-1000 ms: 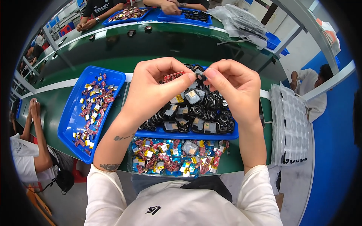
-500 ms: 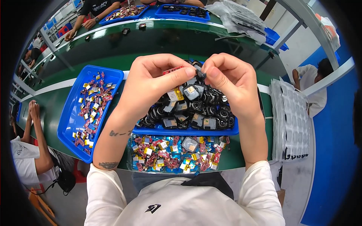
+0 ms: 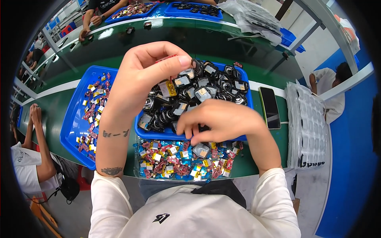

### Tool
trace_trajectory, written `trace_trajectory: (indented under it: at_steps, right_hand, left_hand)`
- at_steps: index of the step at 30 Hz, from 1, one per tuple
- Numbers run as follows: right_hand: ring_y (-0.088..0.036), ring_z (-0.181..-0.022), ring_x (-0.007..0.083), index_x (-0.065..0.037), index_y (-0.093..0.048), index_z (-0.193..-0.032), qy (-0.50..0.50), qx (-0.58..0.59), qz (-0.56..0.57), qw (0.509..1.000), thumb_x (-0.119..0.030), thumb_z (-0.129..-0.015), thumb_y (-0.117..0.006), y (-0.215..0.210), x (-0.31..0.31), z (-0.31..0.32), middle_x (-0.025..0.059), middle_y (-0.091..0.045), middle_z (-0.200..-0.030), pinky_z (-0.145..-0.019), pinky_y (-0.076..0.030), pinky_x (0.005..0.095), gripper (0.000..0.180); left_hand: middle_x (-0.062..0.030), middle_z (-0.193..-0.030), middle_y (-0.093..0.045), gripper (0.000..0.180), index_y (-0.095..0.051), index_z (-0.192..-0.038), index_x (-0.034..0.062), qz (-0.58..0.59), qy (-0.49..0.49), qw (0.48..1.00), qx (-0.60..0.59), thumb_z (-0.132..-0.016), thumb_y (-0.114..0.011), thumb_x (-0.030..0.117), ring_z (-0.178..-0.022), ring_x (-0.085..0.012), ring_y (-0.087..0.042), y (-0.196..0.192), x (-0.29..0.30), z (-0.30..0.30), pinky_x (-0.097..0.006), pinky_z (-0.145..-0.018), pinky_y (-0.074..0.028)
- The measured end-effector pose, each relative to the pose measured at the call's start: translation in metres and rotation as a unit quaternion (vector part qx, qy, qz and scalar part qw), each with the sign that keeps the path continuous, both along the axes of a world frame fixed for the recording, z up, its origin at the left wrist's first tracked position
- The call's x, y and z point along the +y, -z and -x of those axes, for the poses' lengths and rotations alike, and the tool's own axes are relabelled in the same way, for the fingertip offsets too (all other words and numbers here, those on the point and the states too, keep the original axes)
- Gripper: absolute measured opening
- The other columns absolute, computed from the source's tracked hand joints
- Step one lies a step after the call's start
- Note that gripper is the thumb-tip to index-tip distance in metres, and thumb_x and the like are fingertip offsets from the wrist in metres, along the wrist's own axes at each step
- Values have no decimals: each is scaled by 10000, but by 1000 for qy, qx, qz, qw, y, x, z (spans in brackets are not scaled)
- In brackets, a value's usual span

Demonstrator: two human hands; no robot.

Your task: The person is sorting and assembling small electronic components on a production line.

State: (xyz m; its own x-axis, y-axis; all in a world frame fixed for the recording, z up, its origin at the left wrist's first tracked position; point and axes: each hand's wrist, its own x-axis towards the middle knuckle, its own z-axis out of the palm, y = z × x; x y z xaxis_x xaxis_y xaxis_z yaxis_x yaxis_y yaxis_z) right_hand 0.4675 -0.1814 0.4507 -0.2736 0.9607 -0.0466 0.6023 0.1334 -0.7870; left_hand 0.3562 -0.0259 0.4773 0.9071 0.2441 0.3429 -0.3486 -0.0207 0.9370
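Observation:
My left hand (image 3: 152, 69) is closed, thumb against fingers, above the far left part of a blue tray (image 3: 249, 99). A small red circuit board (image 3: 166, 58) shows in its grip. A yellow-and-silver battery (image 3: 168, 88) appears just under the hand; whether it hangs from the board I cannot tell. Black watch-like casings (image 3: 203, 94) with grey squarish covers fill this tray. My right hand (image 3: 224, 119), slightly blurred, is over the tray's near edge with fingers apart and nothing seen in them. Below its thumb lies a loose grey squarish cover (image 3: 201, 150) on a clear tray of red boards and batteries (image 3: 168, 164).
Another blue tray (image 3: 71, 123) of boards and batteries stands at left. A phone (image 3: 270, 108) lies right of the casings, beside stacked clear plastic trays (image 3: 305, 127). Across the green bench (image 3: 190, 39) sit more blue trays and a person's hands. Other people sit left and right.
My hands have come apart. The right has moved down toward me from the left's fingertips, its pinch on a dark piece opened. The left has shifted slightly left and away, still gripping.

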Motion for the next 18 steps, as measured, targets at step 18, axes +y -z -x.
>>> trace_trajectory:
  at_steps: [18]
  right_hand:
    - [-522,-843,222,-67,-599,-872,273,-307,-171,895,-212,-645,-763,45,20,8,56,-475,-899,-695,-474,371,315]
  left_hand:
    - [29,-720,-588,133,-628,-829,-6,-66,-85,994,-27,-832,-650,126,-645,1,-482,6,-5,-7,-158,-562,-371]
